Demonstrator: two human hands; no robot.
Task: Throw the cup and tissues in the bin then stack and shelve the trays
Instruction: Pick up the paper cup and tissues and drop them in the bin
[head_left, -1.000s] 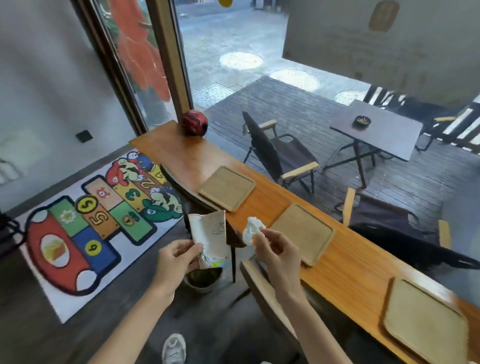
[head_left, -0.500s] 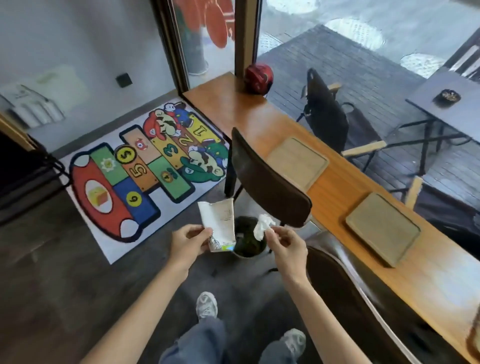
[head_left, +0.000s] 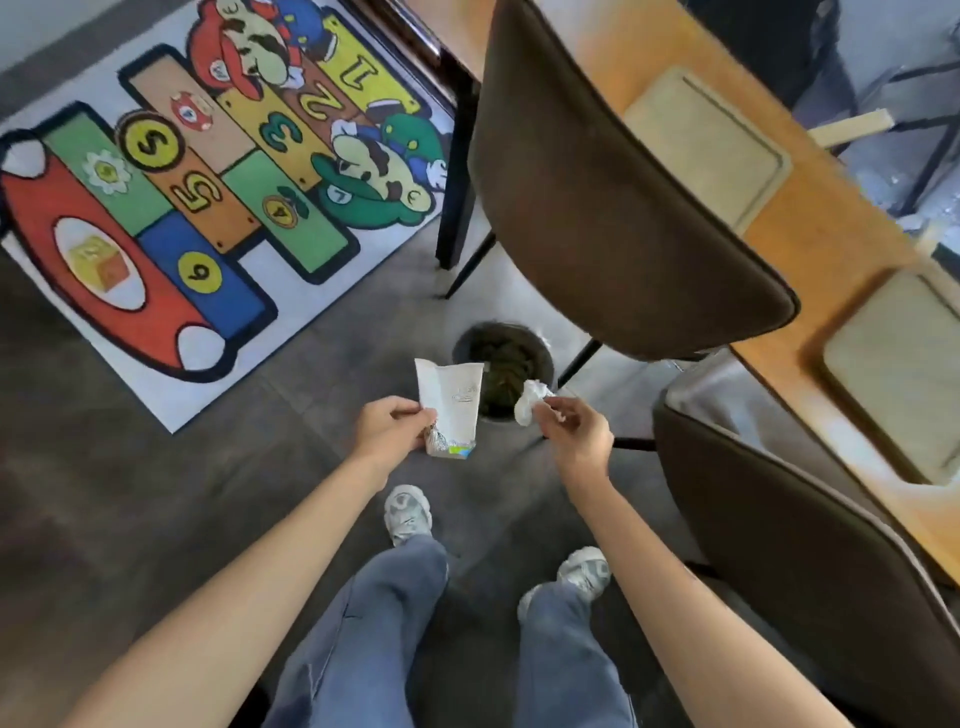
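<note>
Rug: I see a hopscotch play mat on the dark floor — bright numbered squares.
Chairs: two dark brown chair backs by the wooden counter.
Below: my jeans, pale sneakers — both feet planted.

We now look almost straight down: our jeans and both shoes come into view. Our hands have carried the flattened cup and the tissue away from the worktop to just over the bin on the floor.
</note>
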